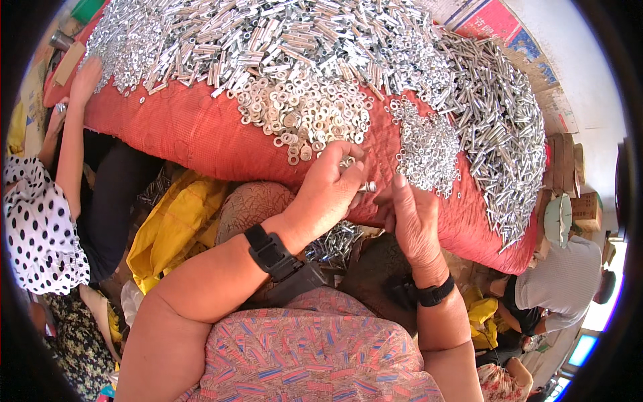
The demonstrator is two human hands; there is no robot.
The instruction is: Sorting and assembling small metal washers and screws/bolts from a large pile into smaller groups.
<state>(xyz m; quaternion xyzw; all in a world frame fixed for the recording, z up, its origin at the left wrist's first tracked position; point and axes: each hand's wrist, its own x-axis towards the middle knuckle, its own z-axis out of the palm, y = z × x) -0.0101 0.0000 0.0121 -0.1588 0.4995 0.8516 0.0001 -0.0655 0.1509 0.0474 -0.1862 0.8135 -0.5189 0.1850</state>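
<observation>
My left hand [327, 186] is closed around a small metal bolt [367, 187], whose end juts out past the fingertips. A few shiny washers also show between its thumb and forefinger. Just to the right, my right hand [416, 218] has its fingers curled in and its thumb raised, close to the bolt's end. What those fingers hold, if anything, is hidden. Ahead of my left hand lies a pile of flat washers [301, 110]. Beyond my right hand is a heap of smaller rings [429, 151]. Both piles rest on a bulging red woven sack [181, 130].
Metal sleeves [268, 40] cover the sack's far side, and long bolts [502, 127] its right. More metal parts [335, 242] lie below my hands. A yellow sack [171, 228] is at left. A person in polka dots [43, 228] reaches to the pile; others sit at right.
</observation>
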